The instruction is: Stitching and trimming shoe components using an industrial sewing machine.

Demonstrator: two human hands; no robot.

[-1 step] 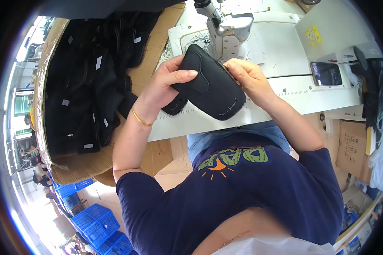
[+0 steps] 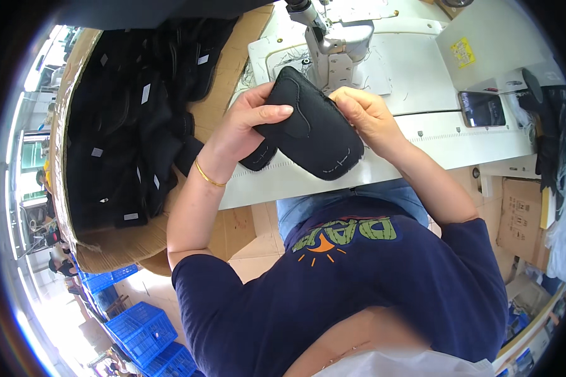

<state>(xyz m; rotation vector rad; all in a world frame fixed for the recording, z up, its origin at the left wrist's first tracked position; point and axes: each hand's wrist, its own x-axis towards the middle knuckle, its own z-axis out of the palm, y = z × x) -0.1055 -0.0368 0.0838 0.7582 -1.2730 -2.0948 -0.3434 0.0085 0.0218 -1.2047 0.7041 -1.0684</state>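
Note:
A black fabric shoe upper (image 2: pixel 324 138) is held up over the table's front edge, its rounded end toward me. It has a curved seam near the top and short white stitches at the rounded end. My left hand (image 2: pixel 248 119) is closed on its left side, thumb flat on the face. Pinched at its upper right edge are the fingers of my right hand (image 2: pixel 368 116); the fingertips are partly hidden. A second black piece (image 2: pixel 258 157), with similar white stitches, hangs below my left hand, mostly covered. I cannot tell whether the two are joined.
Just beyond my hands stands a sewing machine (image 2: pixel 343 53) on a white table (image 2: pixel 409 56), with loose thread scraps about it. A cardboard box (image 2: pixel 135 242) of black pieces with white labels is at left. A phone (image 2: pixel 482 109) lies at right. Blue crates (image 2: pixel 141 330) stand lower left.
The upper has tilted very slightly, its rounded end a touch lower. Both hands keep their hold.

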